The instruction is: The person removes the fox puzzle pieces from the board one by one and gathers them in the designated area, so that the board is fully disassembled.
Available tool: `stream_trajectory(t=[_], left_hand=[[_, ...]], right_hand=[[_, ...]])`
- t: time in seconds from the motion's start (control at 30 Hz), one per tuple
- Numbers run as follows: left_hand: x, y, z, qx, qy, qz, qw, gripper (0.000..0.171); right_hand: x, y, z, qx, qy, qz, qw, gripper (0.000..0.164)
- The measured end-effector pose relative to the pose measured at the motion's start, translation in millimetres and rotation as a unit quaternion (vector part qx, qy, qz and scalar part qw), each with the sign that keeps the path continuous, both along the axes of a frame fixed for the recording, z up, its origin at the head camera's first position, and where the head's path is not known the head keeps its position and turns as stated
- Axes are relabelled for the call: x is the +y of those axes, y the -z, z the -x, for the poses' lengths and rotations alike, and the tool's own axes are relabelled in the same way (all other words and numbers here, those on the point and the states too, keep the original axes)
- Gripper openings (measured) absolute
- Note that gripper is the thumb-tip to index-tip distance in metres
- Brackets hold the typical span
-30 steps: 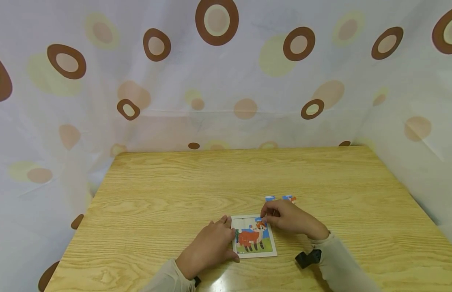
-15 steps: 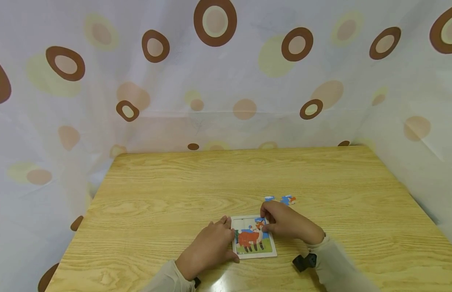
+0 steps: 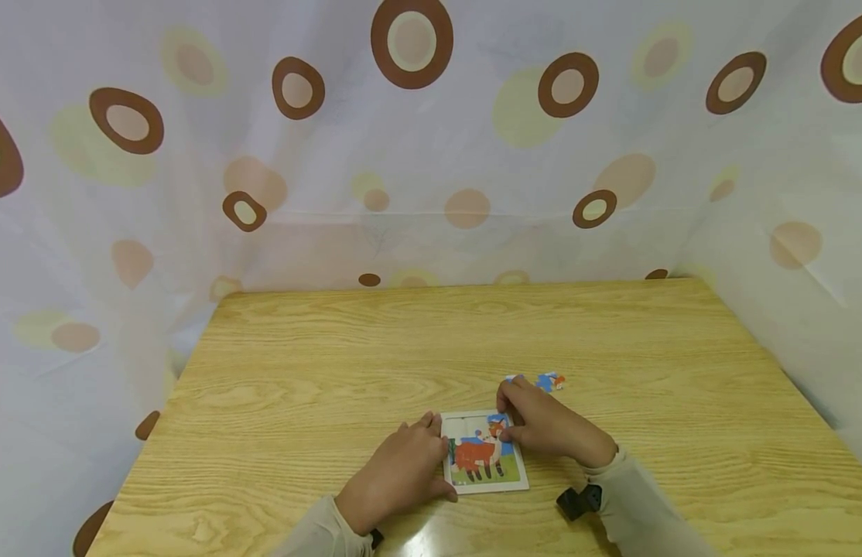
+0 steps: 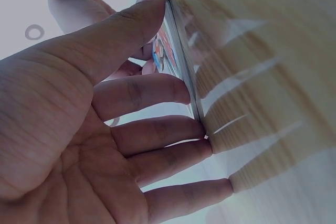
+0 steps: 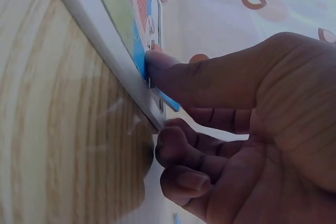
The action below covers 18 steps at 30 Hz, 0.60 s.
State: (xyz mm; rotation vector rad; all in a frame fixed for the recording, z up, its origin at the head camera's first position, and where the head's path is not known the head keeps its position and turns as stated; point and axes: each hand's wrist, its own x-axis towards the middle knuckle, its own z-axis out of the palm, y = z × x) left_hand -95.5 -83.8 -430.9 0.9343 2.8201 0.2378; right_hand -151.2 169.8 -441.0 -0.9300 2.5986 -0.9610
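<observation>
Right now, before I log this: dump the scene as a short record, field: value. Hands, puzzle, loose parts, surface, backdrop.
left hand: fingers at left edge of puzzle frame, thumb at near left corner
right hand: thumb on picture's right side near far corner, other fingers curled; pinch or press unclear
picture: red-orange animal, pale unfilled area at far left
loose pieces: beyond right hand, partly hidden by it; count unclear
surface: wood-grain table
backdrop: pale curtain, brown rings and spots

The right hand (image 3: 552,425) has shifted slightly left, its thumb (image 3: 511,434) now nearer along the puzzle's (image 3: 476,460) right side, uncovering more of the far-right loose piece (image 3: 546,382).
</observation>
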Motion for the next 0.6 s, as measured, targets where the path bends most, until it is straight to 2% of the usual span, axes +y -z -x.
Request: stream_trajectory(t=[0.17,0.3,0.5,0.6], left_hand=[[0.4,-0.8,0.1,-0.001,0.0,0.002,1.0,0.069],[0.7,-1.2,0.0,0.003,0.0,0.002,1.0,0.069],[0.6,-0.9,-0.1,0.001,-0.001,0.001,1.0,0.068],[0.7,-0.8,-0.4,0.001,-0.001,0.0,1.0,0.069]], right_hand=[[0.1,-0.9,1.0,-0.032,-0.016,0.022,0.999,0.028],[0.1,-1.4,1.6,-0.031,-0.022,0.02,0.999,0.028],[0.3,0.7,2.2,-0.037,-0.029,0.04,0.998,0.014],[1.0,1.9,2.6,-0.041,-0.032,0.051,0.997,0.013]])
